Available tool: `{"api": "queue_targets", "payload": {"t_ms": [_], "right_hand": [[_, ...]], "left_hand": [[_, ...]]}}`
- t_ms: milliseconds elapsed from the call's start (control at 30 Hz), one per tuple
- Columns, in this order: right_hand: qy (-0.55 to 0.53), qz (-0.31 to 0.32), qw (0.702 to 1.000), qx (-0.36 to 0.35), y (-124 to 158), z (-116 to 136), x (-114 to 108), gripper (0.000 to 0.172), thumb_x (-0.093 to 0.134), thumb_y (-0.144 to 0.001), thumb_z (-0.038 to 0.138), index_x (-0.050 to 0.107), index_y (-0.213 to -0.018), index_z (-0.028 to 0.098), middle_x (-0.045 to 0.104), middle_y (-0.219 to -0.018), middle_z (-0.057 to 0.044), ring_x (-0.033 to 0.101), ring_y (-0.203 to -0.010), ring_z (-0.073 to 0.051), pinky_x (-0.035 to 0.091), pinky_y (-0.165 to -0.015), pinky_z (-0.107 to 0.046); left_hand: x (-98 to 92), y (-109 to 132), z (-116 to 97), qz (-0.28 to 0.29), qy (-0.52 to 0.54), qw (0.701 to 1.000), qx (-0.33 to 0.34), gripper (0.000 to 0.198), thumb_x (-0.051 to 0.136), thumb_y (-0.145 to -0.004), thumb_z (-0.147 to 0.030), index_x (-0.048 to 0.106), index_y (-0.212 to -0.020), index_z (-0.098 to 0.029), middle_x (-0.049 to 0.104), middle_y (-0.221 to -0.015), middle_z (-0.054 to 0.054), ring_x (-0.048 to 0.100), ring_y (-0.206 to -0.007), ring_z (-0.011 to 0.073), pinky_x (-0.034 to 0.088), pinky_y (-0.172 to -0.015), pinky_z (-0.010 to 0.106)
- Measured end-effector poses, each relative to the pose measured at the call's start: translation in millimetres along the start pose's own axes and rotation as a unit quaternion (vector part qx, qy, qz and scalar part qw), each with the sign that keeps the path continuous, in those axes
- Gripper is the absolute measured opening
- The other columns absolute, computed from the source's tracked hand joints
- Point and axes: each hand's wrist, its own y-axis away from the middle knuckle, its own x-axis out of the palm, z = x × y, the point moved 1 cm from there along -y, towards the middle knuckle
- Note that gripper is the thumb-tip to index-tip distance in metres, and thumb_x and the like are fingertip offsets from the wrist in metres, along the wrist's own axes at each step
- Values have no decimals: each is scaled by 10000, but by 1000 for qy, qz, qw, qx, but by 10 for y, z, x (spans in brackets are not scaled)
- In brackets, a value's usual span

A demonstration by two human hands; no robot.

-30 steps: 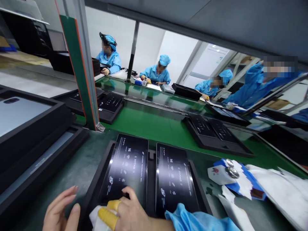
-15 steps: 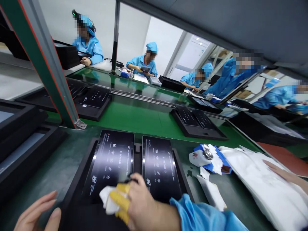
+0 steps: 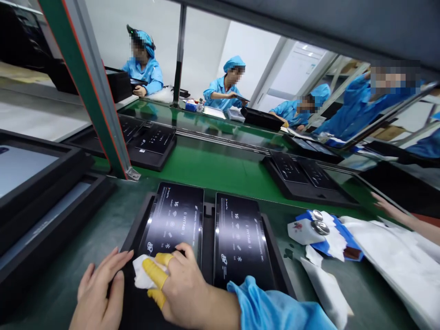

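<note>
Two tablets lie side by side in a black foam tray: the left tablet and the right tablet, both with printed screens facing up. My right hand, yellow finger cots on several fingers, is closed on a folded white wipe over the lower end of the left tablet. Whether the wipe touches the glass I cannot tell. Close to it, at the left side of the foam tray, is my left hand, fingers stretched out and holding nothing. My right hand covers the left tablet's lower part.
Stacked foam trays stand left, beside a green post. More loaded trays sit on the green belt. To the right are a dispenser bottle, a blue box and white sheeting. A co-worker's hand reaches in.
My right hand has moved left with the wipe. My left hand has come up and right to the tray's edge. The view has shifted, and the co-worker's hand at right has lifted off the white sheeting.
</note>
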Motion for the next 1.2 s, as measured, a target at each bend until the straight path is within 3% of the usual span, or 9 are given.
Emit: {"api": "queue_targets", "payload": {"t_ms": [133,233,400,500,667,767,933,1033,1200], "right_hand": [[-15,-26,999,28,354,-133,-283,503,647,-849,372,540,-1318,224,675,-1075,-95,609,-876,-246,349,-967,-487],[-11,-55,998,31,505,-229,-449,452,617,-848,312,558,-1291,242,683,-1048,-86,611,-802,-229,387,-897,-464],[36,-91,995,3,179,67,-88,372,612,-803,352,635,-1134,183,665,-851,-70,567,-719,-215,399,-914,-470],[67,-56,996,-30,-18,180,76,309,607,-782,376,653,-1025,192,621,-721,-43,539,-667,-208,410,-897,-470],[22,-45,999,1,360,-101,-307,394,572,-865,360,582,-1233,219,693,-1000,-81,616,-804,-224,407,-904,-472],[28,-35,999,2,590,-221,-483,407,595,-852,304,574,-1251,227,702,-1009,-85,629,-784,-222,420,-873,-465],[47,-53,997,-7,269,29,-114,401,598,-842,371,587,-1204,198,676,-952,-66,586,-788,-206,402,-910,-458],[48,-12,998,-34,4,136,62,447,608,-809,402,589,-1190,169,645,-829,-54,561,-744,-211,392,-904,-471],[-18,-15,999,25,313,-60,-286,448,608,-862,371,536,-1286,246,688,-1066,-78,618,-851,-229,380,-925,-471]], "left_hand": [[52,-19,-49,23,-119,989,83,391,368,-944,-290,407,-1323,-376,592,-1333,-87,371,-1396,148,48,-1210,490],[64,-10,-72,19,-141,984,108,422,395,-931,-278,385,-1348,-347,601,-1323,-93,330,-1417,130,-2,-1205,405],[49,6,-63,14,-110,991,80,374,345,-942,-273,422,-1301,-344,622,-1295,-68,384,-1390,165,71,-1188,451],[40,5,-39,37,-106,991,72,388,346,-945,-268,403,-1317,-362,607,-1320,-69,413,-1371,176,77,-1178,470],[21,10,-107,32,-104,992,60,385,312,-964,-273,380,-1339,-329,619,-1303,-71,372,-1391,132,26,-1208,427],[39,16,-103,31,-95,993,66,353,305,-972,-298,400,-1311,-332,622,-1297,-86,382,-1380,120,40,-1206,397],[98,28,86,53,-94,992,67,381,333,-967,-330,358,-1345,-371,598,-1330,-90,404,-1369,141,56,-1197,432],[102,19,168,91,-76,993,29,399,309,-970,-336,332,-1366,-380,613,-1311,-82,384,-1387,158,66,-1193,485],[71,-1,60,65,-103,991,53,395,369,-953,-355,378,-1348,-349,595,-1344,-36,434,-1352,184,63,-1202,493]]}}
